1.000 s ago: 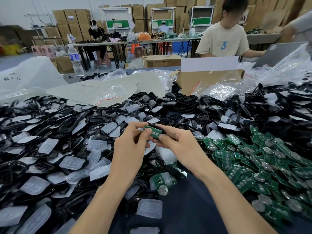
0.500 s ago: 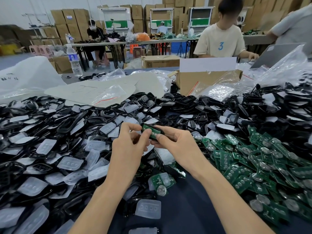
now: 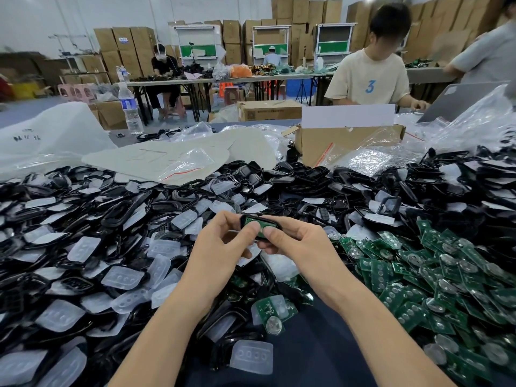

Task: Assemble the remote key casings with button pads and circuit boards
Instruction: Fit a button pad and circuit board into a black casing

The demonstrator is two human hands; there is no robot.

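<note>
- The table (image 3: 321,347) shows bare dark cloth only between the two forearms, below the hands.
- A casing heap (image 3: 117,216), black shells piled loosely, spreads left of the left hand and runs on beyond both hands to the far right.
- Pads (image 3: 122,277), translucent and whitish, lie scattered through that heap, thickest to the left of the left hand.
- A board heap (image 3: 413,275), green with round silver cells, lies just right of the right hand and forearm.
- A box (image 3: 335,143) of cardboard stands beyond the right hand, past the heap, with a clear bag (image 3: 178,163) lying beyond the left hand.
- A bottle (image 3: 129,107) stands upright, far beyond and left of the left hand.
- The left hand (image 3: 215,255) grips the left end of the casing, thumb pressed on top and fingers curled underneath.
- The right hand (image 3: 301,247) grips the right end in the same way, its thumb tip almost meeting the left thumb.
- The casing (image 3: 262,219) is held off the table between both hands, open side up, above the heap.
- A board (image 3: 247,221) sits inside the casing, green showing around the thumbs.
- A loose board (image 3: 268,308) lies on a pad between the wrists.
- A single pad (image 3: 251,356) lies further towards the person, between the forearms.
</note>
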